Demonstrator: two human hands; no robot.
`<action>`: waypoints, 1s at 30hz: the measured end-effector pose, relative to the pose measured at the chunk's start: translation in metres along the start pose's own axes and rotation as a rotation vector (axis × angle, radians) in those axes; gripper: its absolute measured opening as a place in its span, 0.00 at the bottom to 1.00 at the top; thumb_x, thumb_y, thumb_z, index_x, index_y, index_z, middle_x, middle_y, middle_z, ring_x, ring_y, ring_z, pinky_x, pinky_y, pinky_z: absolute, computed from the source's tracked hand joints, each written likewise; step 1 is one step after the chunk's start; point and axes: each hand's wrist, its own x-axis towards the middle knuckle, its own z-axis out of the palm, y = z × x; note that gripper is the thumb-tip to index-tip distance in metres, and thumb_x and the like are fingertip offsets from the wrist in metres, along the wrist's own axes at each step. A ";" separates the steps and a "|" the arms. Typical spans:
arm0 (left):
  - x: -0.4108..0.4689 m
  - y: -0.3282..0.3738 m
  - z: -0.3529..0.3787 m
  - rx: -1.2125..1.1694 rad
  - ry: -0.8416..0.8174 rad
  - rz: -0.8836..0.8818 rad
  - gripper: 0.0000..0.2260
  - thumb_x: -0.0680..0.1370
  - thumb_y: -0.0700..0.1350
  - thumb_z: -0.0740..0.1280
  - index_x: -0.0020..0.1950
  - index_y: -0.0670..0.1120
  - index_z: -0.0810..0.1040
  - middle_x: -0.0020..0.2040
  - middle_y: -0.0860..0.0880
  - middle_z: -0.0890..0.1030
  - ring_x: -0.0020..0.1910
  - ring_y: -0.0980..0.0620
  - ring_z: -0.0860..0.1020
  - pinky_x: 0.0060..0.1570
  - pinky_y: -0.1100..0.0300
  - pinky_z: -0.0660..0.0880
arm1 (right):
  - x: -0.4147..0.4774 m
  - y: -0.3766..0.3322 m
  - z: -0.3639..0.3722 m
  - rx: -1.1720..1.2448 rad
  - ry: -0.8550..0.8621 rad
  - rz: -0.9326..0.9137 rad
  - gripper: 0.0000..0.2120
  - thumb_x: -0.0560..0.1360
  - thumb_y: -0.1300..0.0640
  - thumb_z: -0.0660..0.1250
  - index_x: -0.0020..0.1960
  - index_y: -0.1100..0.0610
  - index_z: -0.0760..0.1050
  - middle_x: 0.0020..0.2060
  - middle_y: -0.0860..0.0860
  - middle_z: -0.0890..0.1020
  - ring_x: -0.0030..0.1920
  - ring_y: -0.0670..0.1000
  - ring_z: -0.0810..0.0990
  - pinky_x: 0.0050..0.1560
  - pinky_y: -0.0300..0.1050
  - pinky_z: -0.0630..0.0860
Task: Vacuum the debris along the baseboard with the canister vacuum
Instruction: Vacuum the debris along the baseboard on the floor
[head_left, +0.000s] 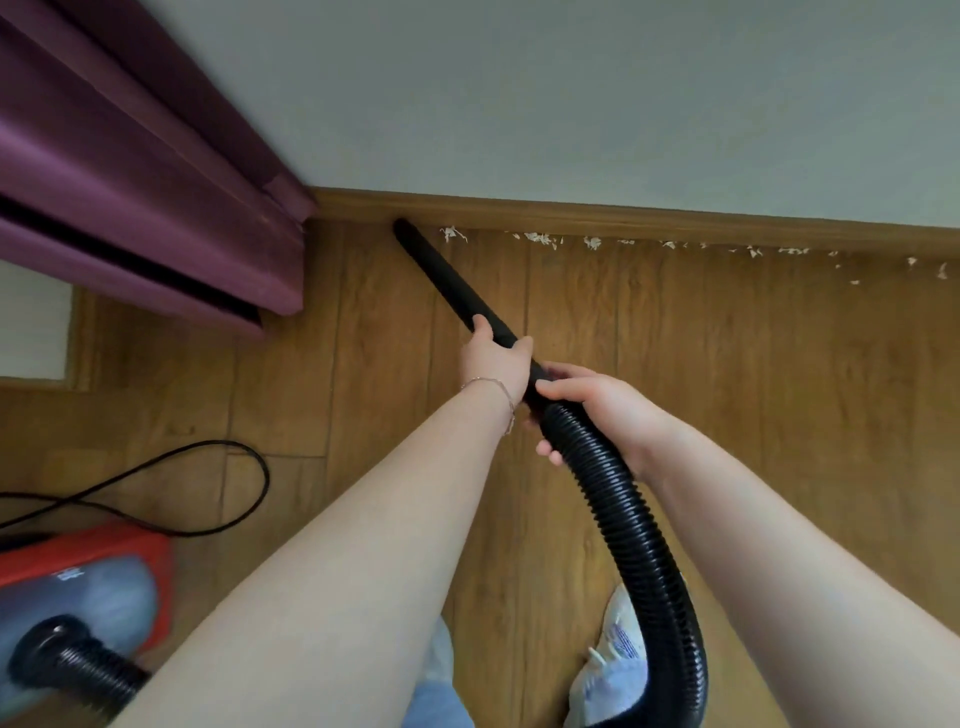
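The right hand (587, 410) wraps the ribbed black hose (628, 519); ahead, the left hand (496, 358) has its fingers closed round the rigid black tube (441, 280). Its tip meets the baseboard (571, 213) by the curtain, suction seemingly starting. Next, sweep rightward through the pale shredded debris (540, 239) strung along the baseboard.

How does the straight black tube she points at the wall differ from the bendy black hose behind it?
The tube is smooth and rigid, running straight to the baseboard; the hose is ribbed and curves back past her shoe. The left hand grips the tube, while the right hand holds the hose where the two join. The tube looks slimmer. Both are black.
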 end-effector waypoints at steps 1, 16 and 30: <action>0.001 0.004 0.005 -0.011 0.005 -0.001 0.32 0.78 0.47 0.63 0.77 0.53 0.50 0.69 0.44 0.69 0.60 0.43 0.75 0.56 0.45 0.77 | -0.001 -0.007 -0.006 -0.024 0.010 0.002 0.15 0.78 0.60 0.63 0.62 0.49 0.67 0.48 0.63 0.77 0.31 0.54 0.78 0.28 0.43 0.78; -0.012 -0.013 -0.006 0.103 0.030 0.054 0.29 0.79 0.45 0.62 0.77 0.50 0.53 0.67 0.47 0.72 0.56 0.51 0.75 0.51 0.63 0.70 | -0.008 0.021 0.019 0.065 0.053 -0.041 0.25 0.78 0.62 0.62 0.73 0.51 0.63 0.46 0.61 0.77 0.28 0.54 0.77 0.27 0.45 0.77; -0.004 -0.032 -0.128 0.227 0.090 0.054 0.26 0.77 0.43 0.63 0.75 0.50 0.61 0.70 0.47 0.70 0.55 0.52 0.76 0.54 0.61 0.72 | 0.050 0.065 0.159 0.222 0.159 -0.051 0.29 0.70 0.55 0.65 0.69 0.42 0.62 0.60 0.54 0.77 0.52 0.61 0.80 0.53 0.59 0.79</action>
